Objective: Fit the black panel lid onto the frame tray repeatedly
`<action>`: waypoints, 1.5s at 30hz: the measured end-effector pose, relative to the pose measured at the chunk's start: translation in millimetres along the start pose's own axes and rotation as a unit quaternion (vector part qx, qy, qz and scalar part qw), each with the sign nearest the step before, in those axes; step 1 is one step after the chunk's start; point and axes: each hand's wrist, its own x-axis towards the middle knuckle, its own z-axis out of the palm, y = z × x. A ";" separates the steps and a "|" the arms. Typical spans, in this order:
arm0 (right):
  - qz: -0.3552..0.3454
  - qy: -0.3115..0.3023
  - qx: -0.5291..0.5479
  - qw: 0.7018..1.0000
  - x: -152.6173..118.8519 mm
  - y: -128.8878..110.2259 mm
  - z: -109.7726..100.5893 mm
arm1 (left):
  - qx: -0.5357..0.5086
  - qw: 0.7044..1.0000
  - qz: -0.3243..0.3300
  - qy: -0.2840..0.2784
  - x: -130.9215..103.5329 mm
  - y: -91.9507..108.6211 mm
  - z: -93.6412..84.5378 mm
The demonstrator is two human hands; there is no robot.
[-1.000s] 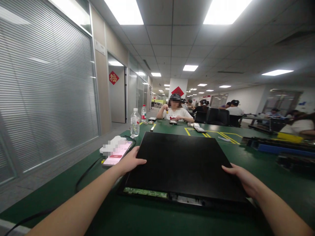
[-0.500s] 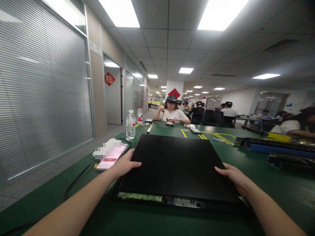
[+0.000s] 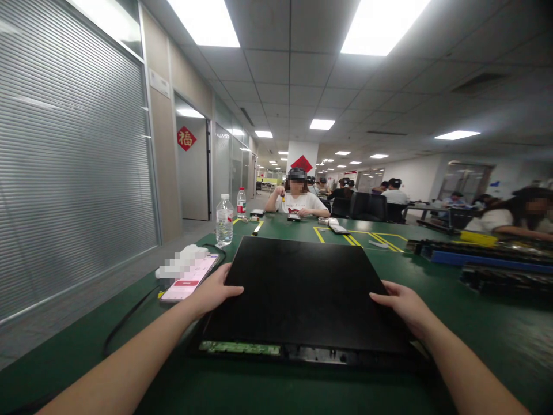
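Note:
A large flat black panel lies in front of me over the green table. Along its near edge a strip of green circuit board shows, with dark parts to its right. My left hand grips the panel's left side, thumb on top and fingers hidden at the edge. On the right side my right hand holds it the same way, thumb on the upper face. Close to my left hand lies a phone with a pink screen, beside a blurred white object.
Two bottles stand beyond the panel at the left. A person sits across the green table. Black and blue strips lie at the right, near another person. A black cable runs along the left.
The whole view has shifted slightly, so the scene sits a little further left. Both hands keep their hold on the panel.

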 end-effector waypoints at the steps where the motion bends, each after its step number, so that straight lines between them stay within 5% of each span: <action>1: -0.006 0.004 -0.005 1.000 -0.5 -0.8 0.3 | -0.002 1.000 0.000 0.003 -0.2 0.3 0.1; 7: -0.056 0.059 -0.022 0.996 -2.2 -3.4 2.2 | -0.018 1.000 -0.008 0.003 -3.3 4.7 1.8; 21: -0.076 0.075 -0.094 0.990 8.1 6.7 -1.8 | -0.044 0.998 -0.033 -0.020 -4.9 9.2 3.2; 29: -0.082 0.115 -0.228 0.963 24.2 16.3 -12.2 | -0.066 0.996 -0.025 -0.057 -1.6 4.7 1.4; 45: -0.116 0.219 -0.187 0.951 16.0 5.5 -12.0 | -0.068 0.997 -0.033 -0.035 -0.4 1.0 1.6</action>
